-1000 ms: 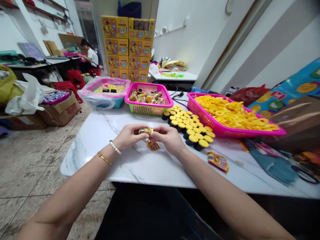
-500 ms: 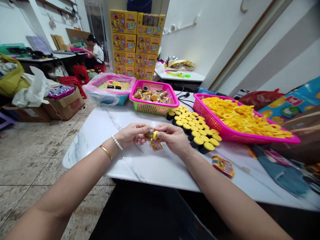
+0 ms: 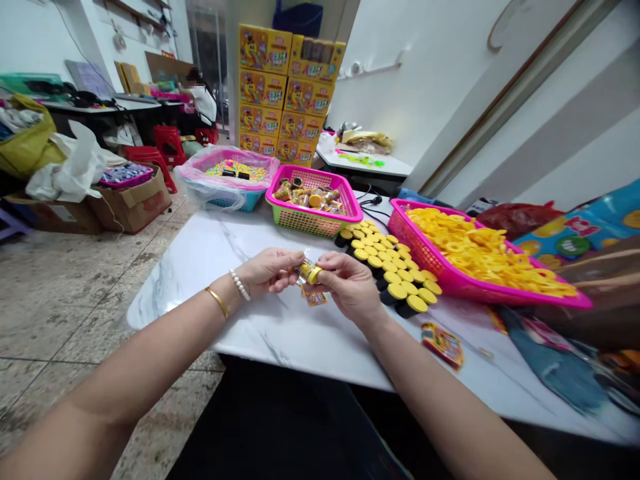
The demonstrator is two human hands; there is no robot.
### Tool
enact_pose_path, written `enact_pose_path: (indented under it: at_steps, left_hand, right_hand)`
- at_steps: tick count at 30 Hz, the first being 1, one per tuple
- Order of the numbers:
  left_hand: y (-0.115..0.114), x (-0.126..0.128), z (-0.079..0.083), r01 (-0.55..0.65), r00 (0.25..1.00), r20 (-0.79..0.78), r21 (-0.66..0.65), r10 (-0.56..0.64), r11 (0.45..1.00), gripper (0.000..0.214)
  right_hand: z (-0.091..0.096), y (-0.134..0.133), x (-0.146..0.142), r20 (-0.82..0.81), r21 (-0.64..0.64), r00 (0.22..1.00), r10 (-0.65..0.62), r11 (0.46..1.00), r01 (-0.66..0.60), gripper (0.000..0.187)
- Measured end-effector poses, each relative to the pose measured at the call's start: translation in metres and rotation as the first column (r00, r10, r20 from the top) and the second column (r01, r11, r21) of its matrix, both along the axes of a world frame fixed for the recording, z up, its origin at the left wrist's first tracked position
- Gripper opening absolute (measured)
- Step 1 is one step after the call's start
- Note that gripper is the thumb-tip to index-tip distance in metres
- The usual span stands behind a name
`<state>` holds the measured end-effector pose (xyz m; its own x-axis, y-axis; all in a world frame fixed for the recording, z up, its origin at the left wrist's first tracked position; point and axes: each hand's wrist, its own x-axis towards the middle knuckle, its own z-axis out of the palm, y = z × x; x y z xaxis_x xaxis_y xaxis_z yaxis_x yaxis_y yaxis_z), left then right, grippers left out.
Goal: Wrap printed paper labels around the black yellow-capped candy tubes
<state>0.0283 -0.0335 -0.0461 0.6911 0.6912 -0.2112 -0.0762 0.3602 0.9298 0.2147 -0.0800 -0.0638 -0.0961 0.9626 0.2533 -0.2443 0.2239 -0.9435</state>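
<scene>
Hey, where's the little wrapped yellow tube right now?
In the head view, the wrapped tube is near the middle, held between the left hand and the right hand, left of the yellow-lidded black cups.

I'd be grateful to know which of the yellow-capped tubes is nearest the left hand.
The tube held tilted between the left hand and right hand; the other tubes stand upright on the table or sit in the middle basket.
</scene>
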Motion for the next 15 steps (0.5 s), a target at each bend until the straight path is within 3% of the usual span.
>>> enact_pose_path:
  at_steps: [4,8,15]
  left_hand:
    - [-0.0017,0.0038,-0.0001,-0.074,0.984,-0.164,-0.013,0.071,0.997,0.059]
    - [-0.0029,0.0046,0.0009,-0.080,0.990,-0.116,-0.029,0.076,0.996,0.055]
    - [-0.0031,0.0036,0.0028,-0.101,0.973,-0.214,-0.047,0.089,0.994,0.058]
  right_hand:
    - [0.0010,-0.0016,-0.0015,0.172,0.110,0.985,-0.019,0.994,0.000,0.023]
    - [0.0006,-0.0038,-0.0030,0.215,0.265,0.965,-0.148,0.960,0.088,0.012]
    - [-0.0008,-0.0056,-0.0088,0.248,0.234,0.965,-0.088,0.972,0.028,0.018]
